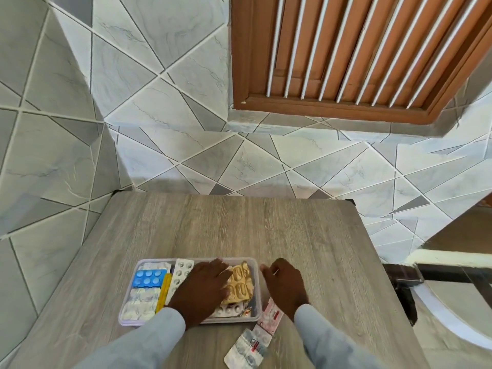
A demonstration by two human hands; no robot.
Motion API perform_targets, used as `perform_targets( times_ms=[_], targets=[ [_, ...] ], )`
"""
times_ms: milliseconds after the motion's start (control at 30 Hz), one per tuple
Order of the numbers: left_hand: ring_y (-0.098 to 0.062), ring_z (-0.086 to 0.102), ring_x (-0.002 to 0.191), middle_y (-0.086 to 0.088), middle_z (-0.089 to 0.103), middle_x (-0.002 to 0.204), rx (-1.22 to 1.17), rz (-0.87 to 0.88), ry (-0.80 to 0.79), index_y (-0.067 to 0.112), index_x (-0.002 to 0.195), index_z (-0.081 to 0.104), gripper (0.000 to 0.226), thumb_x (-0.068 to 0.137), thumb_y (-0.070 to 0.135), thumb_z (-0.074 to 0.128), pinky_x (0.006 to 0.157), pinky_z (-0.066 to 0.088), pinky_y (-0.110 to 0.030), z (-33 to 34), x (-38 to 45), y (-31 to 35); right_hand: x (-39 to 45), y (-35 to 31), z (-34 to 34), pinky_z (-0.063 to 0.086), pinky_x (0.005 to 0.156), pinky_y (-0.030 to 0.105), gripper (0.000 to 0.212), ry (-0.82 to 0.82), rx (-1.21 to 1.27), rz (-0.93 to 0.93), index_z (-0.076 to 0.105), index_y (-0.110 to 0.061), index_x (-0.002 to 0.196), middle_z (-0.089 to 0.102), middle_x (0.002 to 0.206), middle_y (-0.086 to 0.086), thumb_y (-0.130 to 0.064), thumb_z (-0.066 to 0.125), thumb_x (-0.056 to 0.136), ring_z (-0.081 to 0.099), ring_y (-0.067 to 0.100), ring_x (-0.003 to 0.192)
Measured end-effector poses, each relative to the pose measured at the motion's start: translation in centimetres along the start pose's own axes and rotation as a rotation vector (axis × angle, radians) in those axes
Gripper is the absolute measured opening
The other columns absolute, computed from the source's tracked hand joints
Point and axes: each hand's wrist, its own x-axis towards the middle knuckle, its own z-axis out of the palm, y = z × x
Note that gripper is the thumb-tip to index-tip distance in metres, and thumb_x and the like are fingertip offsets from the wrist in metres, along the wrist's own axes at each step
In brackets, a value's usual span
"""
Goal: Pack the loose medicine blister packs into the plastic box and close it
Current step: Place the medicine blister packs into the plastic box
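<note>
A clear plastic box (256,265) stands open on the wooden table (226,225), full of blister packs: a blue one (148,278) at the left, white ones (141,302) below it, a silver strip (181,272) in the middle, a gold pack (241,284) at the right. My left hand (202,288) lies flat inside the box, fingers straight, pressing on the packs beside the gold one. My right hand (283,283) hovers just right of the box, fingers loosely curled, holding nothing. Loose packs lie on the table: a pink-red strip (271,315) and a white pack (247,347). No lid is visible.
The table stands against a tiled wall (159,129) with a brown louvred window (359,54) above. A dark chair frame (404,283) stands at the right of the table. The table's far half is bare wood.
</note>
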Motion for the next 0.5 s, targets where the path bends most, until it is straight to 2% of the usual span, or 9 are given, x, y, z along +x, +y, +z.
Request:
perform_targets(
  times_ms=[33, 100, 167, 233, 333, 400, 500],
  targets=[
    [-0.015, 0.07, 0.089, 0.005, 0.074, 0.096, -0.021, -0.003, 0.078, 0.026, 0.095, 0.073, 0.044, 0.092, 0.04, 0.031, 0.088, 0.04, -0.03, -0.3, 0.2, 0.6, 0.4, 1.3, -0.5, 0.057, 0.069, 0.036, 0.026, -0.023, -0.007, 0.012, 0.052, -0.026, 0.078, 0.065, 0.079, -0.002, -0.05, 0.061, 0.084, 0.062, 0.014, 0.068],
    [-0.012, 0.067, 0.072, 0.009, 0.071, 0.077, -0.031, -0.022, 0.189, 0.028, 0.078, 0.071, 0.061, 0.098, 0.046, 0.016, 0.075, 0.044, -0.026, -0.9, 0.1, 3.1, 0.6, 3.6, -1.0, 0.057, 0.079, 0.038, 0.027, -0.155, -0.079, 0.051, 0.053, -0.026, 0.094, 0.064, 0.096, 0.002, -0.042, 0.069, 0.08, 0.064, 0.017, 0.081],
    [-0.006, 0.061, 0.058, 0.013, 0.062, 0.058, -0.03, -0.071, 0.142, 0.029, 0.063, 0.061, 0.059, 0.094, 0.055, 0.018, 0.052, 0.046, -0.021, -0.6, -0.6, 6.0, 0.6, 5.4, -0.7, 0.052, 0.09, 0.037, 0.053, -0.294, -0.183, 0.06, 0.048, -0.025, 0.115, 0.057, 0.114, 0.007, -0.042, 0.076, 0.073, 0.06, 0.024, 0.102],
    [-0.002, 0.056, 0.05, 0.013, 0.057, 0.051, -0.074, -0.103, 0.007, 0.03, 0.059, 0.055, 0.049, 0.087, 0.063, 0.033, 0.042, 0.041, -0.018, 0.5, -2.0, 8.9, 0.4, 6.4, 0.1, 0.049, 0.093, 0.039, 0.072, -0.352, -0.274, 0.047, 0.041, -0.024, 0.127, 0.048, 0.124, 0.007, -0.044, 0.079, 0.068, 0.051, 0.029, 0.116],
    [0.003, 0.055, 0.047, 0.018, 0.055, 0.052, -0.155, -0.266, -0.206, 0.035, 0.06, 0.055, 0.048, 0.077, 0.075, 0.035, 0.038, 0.04, -0.017, 3.4, -5.2, 11.4, 0.0, 6.9, 1.1, 0.05, 0.091, 0.043, 0.077, -0.327, -0.346, 0.013, 0.037, -0.024, 0.128, 0.043, 0.127, 0.006, -0.045, 0.08, 0.067, 0.047, 0.031, 0.119],
    [-0.001, 0.058, 0.054, 0.017, 0.054, 0.059, -0.216, -0.435, -0.242, 0.037, 0.067, 0.054, 0.043, 0.059, 0.078, 0.047, 0.04, 0.043, -0.018, 3.8, -6.1, 12.3, -0.3, 6.9, 1.7, 0.05, 0.092, 0.042, 0.074, -0.326, -0.354, 0.017, 0.039, -0.023, 0.127, 0.046, 0.127, 0.006, -0.046, 0.078, 0.068, 0.048, 0.03, 0.118],
    [-0.011, 0.063, 0.064, 0.01, 0.063, 0.073, -0.198, -0.648, -0.272, 0.032, 0.091, 0.063, 0.065, 0.047, 0.077, 0.048, 0.048, 0.05, -0.027, 4.3, -5.8, 13.3, -1.1, 6.9, 2.0, 0.048, 0.095, 0.041, 0.064, -0.34, -0.35, 0.01, 0.046, -0.021, 0.123, 0.052, 0.126, 0.005, -0.047, 0.073, 0.072, 0.049, 0.028, 0.118]
  ],
)
